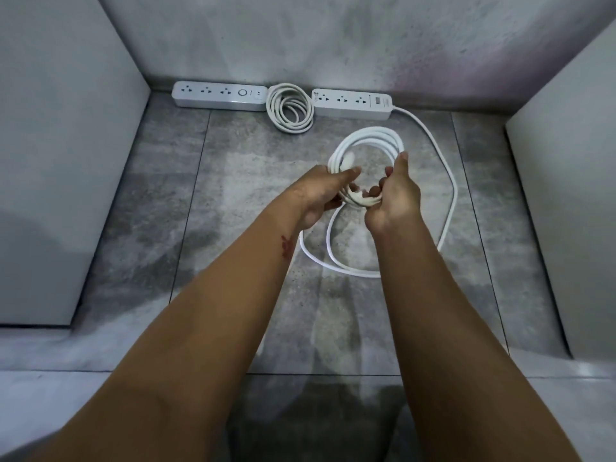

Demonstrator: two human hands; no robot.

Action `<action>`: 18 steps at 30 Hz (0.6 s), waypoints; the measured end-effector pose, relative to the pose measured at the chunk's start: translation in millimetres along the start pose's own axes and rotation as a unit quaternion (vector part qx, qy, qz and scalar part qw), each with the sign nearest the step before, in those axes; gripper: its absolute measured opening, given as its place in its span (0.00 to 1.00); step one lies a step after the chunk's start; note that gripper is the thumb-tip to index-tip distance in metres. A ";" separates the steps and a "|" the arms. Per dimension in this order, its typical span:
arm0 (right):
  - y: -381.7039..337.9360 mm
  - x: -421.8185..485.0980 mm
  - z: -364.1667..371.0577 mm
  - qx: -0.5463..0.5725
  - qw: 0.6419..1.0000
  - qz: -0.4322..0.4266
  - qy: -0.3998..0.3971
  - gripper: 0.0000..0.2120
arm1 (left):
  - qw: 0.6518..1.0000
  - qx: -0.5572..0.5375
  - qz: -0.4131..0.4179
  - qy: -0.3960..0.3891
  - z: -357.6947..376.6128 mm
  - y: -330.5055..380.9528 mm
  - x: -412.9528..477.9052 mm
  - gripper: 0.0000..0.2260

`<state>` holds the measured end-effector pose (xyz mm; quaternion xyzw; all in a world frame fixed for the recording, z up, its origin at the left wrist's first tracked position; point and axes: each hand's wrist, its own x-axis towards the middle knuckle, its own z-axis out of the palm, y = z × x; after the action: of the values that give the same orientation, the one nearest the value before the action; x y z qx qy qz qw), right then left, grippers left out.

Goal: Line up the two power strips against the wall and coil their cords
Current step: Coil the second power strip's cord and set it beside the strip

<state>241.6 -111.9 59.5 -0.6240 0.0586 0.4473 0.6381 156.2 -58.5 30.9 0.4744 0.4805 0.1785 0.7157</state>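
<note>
1. We are holding the second cord (366, 136) as a bundle of white loops just above centre, toward one o'clock, lifted off the floor (233, 228).
2. Our left hand (325, 191) is closing around the nine o'clock side of the bundle, fingers wrapped over the strands.
3. Our right hand (393, 195) is gripping the five o'clock side, fingers curled around the loops and thumb pointing up toward twelve.
4. The uncoiled part of this cord is trailing in a wide curve from the right power strip (353, 103), sweeping out toward three o'clock and looping back under our wrists at about six.
5. That right power strip is lying against the wall (333, 45) at twelve o'clock.
6. The left power strip (218, 95) is lying against the same wall at eleven o'clock, in line with the other.
7. Between the two strips, the first cord (290, 108) is sitting on the floor as a finished coil, touching both.
8. Pale panels (50, 161) are standing at nine and three o'clock, boxing in the grey tiled floor.
</note>
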 end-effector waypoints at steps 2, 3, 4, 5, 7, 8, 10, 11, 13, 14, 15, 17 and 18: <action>0.4 4.3 -2.7 -0.065 0.998 0.001 0.000 0.19 | 1.000 -0.026 -0.013 0.009 -2.3 -2.4 -0.4 0.06; -0.2 5.9 -4.3 -0.088 0.996 0.009 -0.009 0.19 | 0.999 -0.043 -0.013 0.013 -3.7 -3.0 -0.2 0.05; -0.7 9.1 -6.9 -0.114 0.993 0.020 -0.019 0.20 | 0.998 -0.058 -0.010 0.016 -4.8 -2.9 0.2 0.05; -2.0 11.7 -8.9 -0.144 0.989 0.029 -0.029 0.20 | 0.997 -0.069 -0.004 0.018 -5.5 -2.2 0.0 0.04; -5.0 15.6 -12.7 -0.209 0.977 0.036 -0.034 0.20 | 0.996 -0.084 0.006 0.024 -5.7 0.9 -1.7 0.04; -5.8 17.8 -14.0 -0.239 0.970 0.022 -0.033 0.18 | 0.996 -0.081 0.010 0.027 -5.7 2.6 -2.0 0.04; -7.7 19.4 -13.6 -0.297 0.953 -0.051 -0.025 0.18 | 0.998 -0.054 0.019 0.033 -7.0 3.9 -0.5 0.05; -7.9 21.2 -13.9 -0.327 0.941 -0.086 -0.017 0.22 | 0.999 -0.031 0.026 0.032 -8.3 4.4 0.2 0.05; -9.8 21.6 -12.2 -0.374 0.917 -0.137 -0.029 0.31 | 0.999 0.025 0.043 0.010 -10.7 6.5 1.8 0.05; -10.3 19.5 -10.2 -0.413 0.894 -0.168 -0.044 0.33 | 0.997 0.055 0.052 -0.007 -11.0 7.8 1.2 0.05; -12.1 17.3 -7.8 -0.470 0.858 -0.201 -0.054 0.32 | 0.994 0.083 0.059 -0.026 -10.8 9.7 0.0 0.05; -15.6 19.0 -8.0 -0.568 0.780 -0.259 -0.044 0.27 | 0.987 0.129 0.069 -0.059 -9.2 13.8 -3.0 0.07; -17.8 20.6 -9.7 -0.587 0.758 -0.281 -0.049 0.23 | 0.984 0.148 0.071 -0.070 -8.6 14.5 -3.7 0.09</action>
<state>270.0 -106.6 57.6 -0.8418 -0.4247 0.2251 0.2457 149.9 -49.7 44.4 0.6192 0.4154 0.1219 0.6551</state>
